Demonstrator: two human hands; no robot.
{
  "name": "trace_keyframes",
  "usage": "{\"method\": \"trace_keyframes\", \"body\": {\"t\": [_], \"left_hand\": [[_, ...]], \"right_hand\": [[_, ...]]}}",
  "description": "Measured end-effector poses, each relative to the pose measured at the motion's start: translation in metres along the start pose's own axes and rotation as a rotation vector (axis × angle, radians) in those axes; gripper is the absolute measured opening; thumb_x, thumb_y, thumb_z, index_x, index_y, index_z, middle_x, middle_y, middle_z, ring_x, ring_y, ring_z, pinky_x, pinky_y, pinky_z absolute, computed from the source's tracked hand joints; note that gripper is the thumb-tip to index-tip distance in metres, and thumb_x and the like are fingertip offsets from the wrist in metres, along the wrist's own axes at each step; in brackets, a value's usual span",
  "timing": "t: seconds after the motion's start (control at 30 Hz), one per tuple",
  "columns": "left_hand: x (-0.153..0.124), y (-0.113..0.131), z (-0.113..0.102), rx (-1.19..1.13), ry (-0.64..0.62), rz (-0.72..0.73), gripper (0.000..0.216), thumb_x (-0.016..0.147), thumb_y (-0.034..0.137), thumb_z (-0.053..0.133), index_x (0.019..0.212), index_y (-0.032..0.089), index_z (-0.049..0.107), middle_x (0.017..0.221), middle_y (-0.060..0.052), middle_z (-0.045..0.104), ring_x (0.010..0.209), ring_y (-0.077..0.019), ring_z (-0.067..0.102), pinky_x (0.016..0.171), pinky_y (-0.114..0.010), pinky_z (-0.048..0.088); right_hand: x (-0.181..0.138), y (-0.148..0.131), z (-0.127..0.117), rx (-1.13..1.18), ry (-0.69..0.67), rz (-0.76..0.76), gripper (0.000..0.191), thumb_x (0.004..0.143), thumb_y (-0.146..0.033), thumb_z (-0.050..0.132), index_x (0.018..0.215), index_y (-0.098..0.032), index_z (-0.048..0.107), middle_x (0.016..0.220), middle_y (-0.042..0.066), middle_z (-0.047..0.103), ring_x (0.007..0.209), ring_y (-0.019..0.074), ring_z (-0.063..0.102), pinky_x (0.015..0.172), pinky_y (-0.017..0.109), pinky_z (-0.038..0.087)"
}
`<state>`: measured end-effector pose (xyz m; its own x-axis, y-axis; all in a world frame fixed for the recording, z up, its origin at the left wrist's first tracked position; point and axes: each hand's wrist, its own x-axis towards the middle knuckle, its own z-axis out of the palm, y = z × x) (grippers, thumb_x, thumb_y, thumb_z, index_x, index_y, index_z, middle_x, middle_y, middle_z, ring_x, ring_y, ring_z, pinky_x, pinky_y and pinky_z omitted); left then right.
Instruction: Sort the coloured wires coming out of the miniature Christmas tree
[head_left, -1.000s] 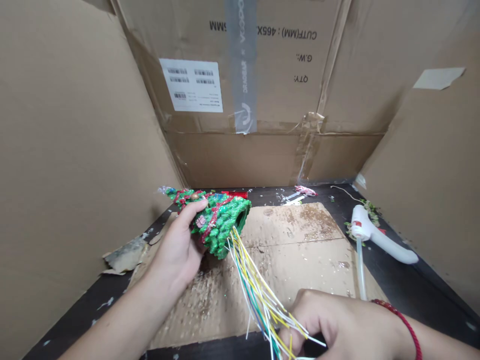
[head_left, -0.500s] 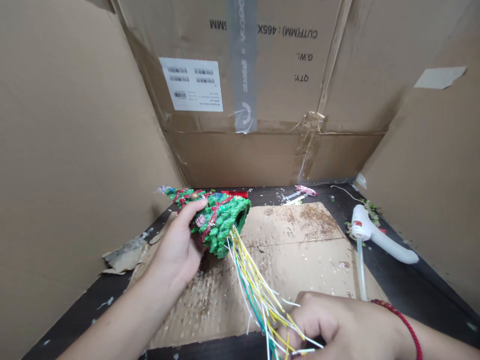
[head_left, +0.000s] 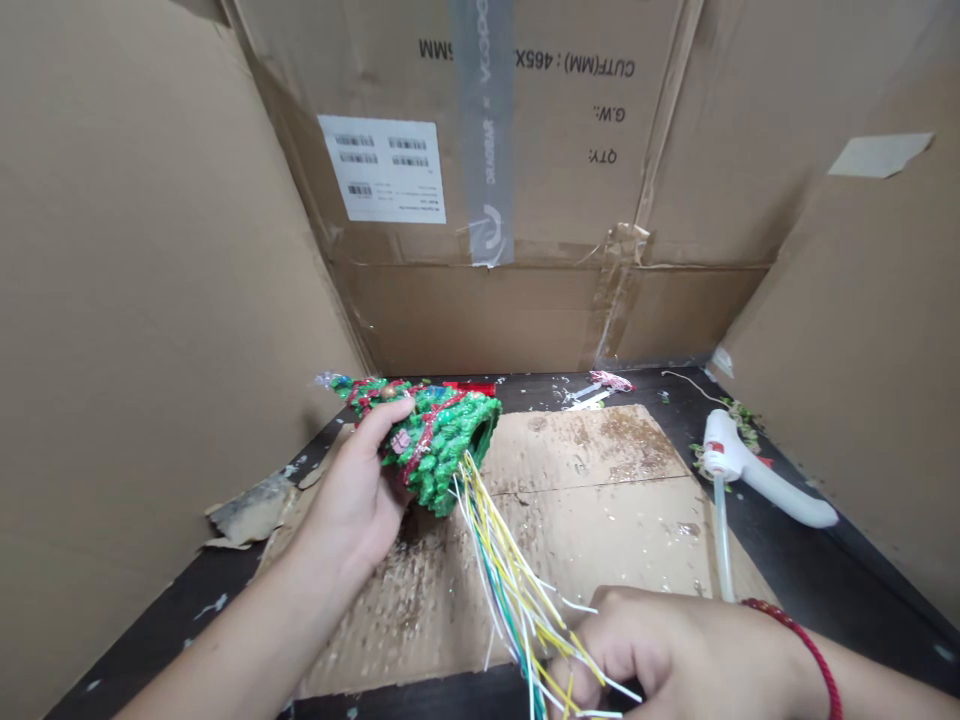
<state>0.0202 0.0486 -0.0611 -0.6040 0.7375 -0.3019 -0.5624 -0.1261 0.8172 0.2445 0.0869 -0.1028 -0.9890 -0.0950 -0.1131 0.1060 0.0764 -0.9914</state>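
Observation:
My left hand [head_left: 352, 505] is wrapped around a small green glittery Christmas tree [head_left: 427, 435] with red trim, tilted on its side with the tip pointing left. A bundle of thin yellow, white and green fibres [head_left: 514, 580] trails out of the tree's open base toward the lower right. My right hand [head_left: 660, 655], with a red cord on its wrist, is closed on the far end of those fibres at the bottom edge of the view.
A glue-spattered cardboard sheet [head_left: 600, 500] covers a dark table. A white glue gun [head_left: 757, 470] lies at the right with a clear glue stick [head_left: 721, 535] behind it. Cardboard walls [head_left: 135, 300] enclose left, back and right. Scraps [head_left: 600, 388] lie at the back.
My right hand has slid slightly down and left along the fibres, gathering them closer. The left hand and tree have stayed still.

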Motion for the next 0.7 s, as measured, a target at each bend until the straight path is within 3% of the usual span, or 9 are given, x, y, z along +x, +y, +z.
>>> {"method": "trace_keyframes", "body": {"t": [0.17,0.33,0.43,0.5,0.6,0.7], "left_hand": [[0.001,0.000,0.002,0.005,0.008,-0.010,0.027,0.075,0.021,0.065,0.100,0.012,0.059,0.099,-0.008,0.057,0.074,-0.0145,0.058,0.070,-0.024,0.051],[0.000,0.000,0.003,0.003,0.039,-0.002,0.025,0.074,0.021,0.066,0.097,0.012,0.060,0.098,-0.007,0.058,0.074,-0.0138,0.058,0.070,-0.022,0.051],[0.000,0.001,0.002,-0.006,0.033,0.003,0.023,0.074,0.019,0.066,0.096,0.013,0.061,0.097,-0.007,0.058,0.073,-0.0126,0.058,0.070,-0.020,0.050],[0.001,0.001,0.001,-0.013,0.027,0.001,0.021,0.075,0.018,0.065,0.096,0.013,0.061,0.097,-0.006,0.058,0.073,-0.0112,0.057,0.071,-0.019,0.050],[0.001,0.000,0.002,-0.012,0.030,-0.003,0.021,0.076,0.019,0.065,0.096,0.013,0.062,0.098,-0.006,0.058,0.072,-0.0102,0.057,0.072,-0.018,0.050],[0.002,-0.001,0.003,-0.011,0.039,-0.001,0.024,0.075,0.020,0.066,0.098,0.014,0.062,0.098,-0.006,0.058,0.073,-0.0102,0.057,0.072,-0.018,0.050]], "right_hand": [[0.002,0.002,0.001,-0.056,0.045,0.037,0.011,0.084,-0.019,0.053,0.078,-0.010,0.056,0.066,-0.003,0.044,0.060,0.0029,0.036,0.053,0.011,0.029],[0.003,0.000,0.003,0.074,0.103,0.147,0.018,0.076,-0.024,0.063,0.073,-0.010,0.053,0.064,-0.003,0.045,0.058,0.0036,0.037,0.053,0.013,0.031],[-0.001,-0.004,0.003,0.096,0.292,0.276,0.034,0.074,-0.042,0.067,0.078,-0.012,0.053,0.068,-0.002,0.047,0.057,0.0052,0.041,0.052,0.016,0.032],[-0.002,-0.010,0.001,0.025,0.420,0.281,0.043,0.079,-0.055,0.058,0.082,-0.012,0.054,0.072,-0.001,0.048,0.059,0.0067,0.044,0.053,0.019,0.033],[-0.001,-0.020,-0.004,-0.200,0.631,0.254,0.051,0.086,-0.063,0.041,0.078,-0.014,0.052,0.072,0.000,0.049,0.064,0.0093,0.046,0.057,0.022,0.033],[0.001,-0.026,-0.009,-0.466,0.824,0.330,0.053,0.088,-0.064,0.034,0.078,-0.017,0.055,0.071,0.001,0.054,0.067,0.0129,0.050,0.062,0.027,0.035]]}}
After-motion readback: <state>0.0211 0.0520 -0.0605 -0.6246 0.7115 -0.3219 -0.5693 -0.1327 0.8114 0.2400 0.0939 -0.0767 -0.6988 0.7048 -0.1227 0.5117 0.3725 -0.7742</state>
